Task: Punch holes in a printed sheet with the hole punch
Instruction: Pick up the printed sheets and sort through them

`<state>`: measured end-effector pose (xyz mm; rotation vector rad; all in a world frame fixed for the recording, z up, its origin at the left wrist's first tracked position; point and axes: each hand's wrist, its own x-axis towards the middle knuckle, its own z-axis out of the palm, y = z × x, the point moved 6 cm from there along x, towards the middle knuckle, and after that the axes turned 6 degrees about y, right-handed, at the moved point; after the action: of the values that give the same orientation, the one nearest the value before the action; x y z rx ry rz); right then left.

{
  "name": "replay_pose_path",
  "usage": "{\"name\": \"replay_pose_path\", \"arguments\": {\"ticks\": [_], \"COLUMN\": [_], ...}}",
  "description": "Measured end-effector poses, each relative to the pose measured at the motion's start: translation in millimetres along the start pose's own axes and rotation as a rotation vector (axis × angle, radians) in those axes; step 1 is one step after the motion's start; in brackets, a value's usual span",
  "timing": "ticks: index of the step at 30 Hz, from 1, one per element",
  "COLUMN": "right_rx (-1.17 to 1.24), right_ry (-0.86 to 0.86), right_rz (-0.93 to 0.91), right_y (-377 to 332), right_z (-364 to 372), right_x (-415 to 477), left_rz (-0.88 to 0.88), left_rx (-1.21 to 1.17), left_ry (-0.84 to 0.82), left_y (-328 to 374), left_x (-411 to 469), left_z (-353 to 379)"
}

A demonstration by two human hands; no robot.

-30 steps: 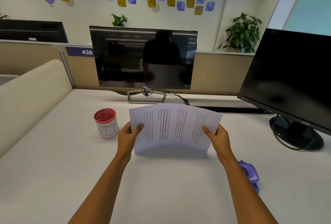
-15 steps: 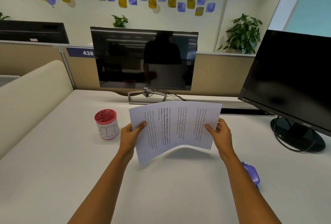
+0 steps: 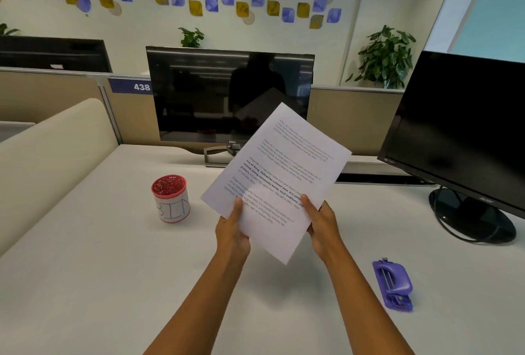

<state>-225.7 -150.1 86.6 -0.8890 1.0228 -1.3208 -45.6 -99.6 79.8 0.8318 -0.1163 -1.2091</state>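
Observation:
A white printed sheet (image 3: 279,172) is held up above the desk, turned lengthwise and tilted to the right, text facing me. My left hand (image 3: 233,231) grips its lower left edge with the thumb on the front. My right hand (image 3: 322,226) grips its lower right edge the same way. A purple hole punch (image 3: 393,283) lies on the white desk (image 3: 113,269) to the lower right, apart from both hands.
A red cup labelled BIN (image 3: 171,198) stands left of the sheet. A Dell monitor (image 3: 227,96) stands at the back and a second black monitor (image 3: 460,130) with a round base at the right. A beige partition (image 3: 48,150) borders the left.
The sheet has been turned from sideways to lengthwise and lifted higher. Both hands moved closer together at its lower end. The hole punch is now fully visible.

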Motion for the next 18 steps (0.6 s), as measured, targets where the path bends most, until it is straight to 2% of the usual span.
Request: {"name": "replay_pose_path", "arguments": {"ticks": [7, 10, 14, 18], "right_rx": [-0.125, -0.173, -0.250, -0.295], "right_ry": [0.014, -0.012, -0.152, -0.237], "right_rz": [-0.127, -0.116, -0.051, 0.004], "right_y": [-22.9, -31.8, -40.1, -43.0], "right_z": [-8.9, -19.2, -22.3, -17.6], "right_x": [5.3, 8.7, 9.4, 8.0], "left_rz": [-0.048, -0.036, -0.002, 0.072], "left_rx": [0.116, 0.340, 0.639, 0.716], "left_ry": [0.033, -0.071, -0.213, -0.260], "left_y": [6.7, 23.7, 38.7, 43.8], "left_x": [6.3, 15.5, 20.2, 19.9], "left_z": [-17.9, -24.3, -14.3, 5.5]}}
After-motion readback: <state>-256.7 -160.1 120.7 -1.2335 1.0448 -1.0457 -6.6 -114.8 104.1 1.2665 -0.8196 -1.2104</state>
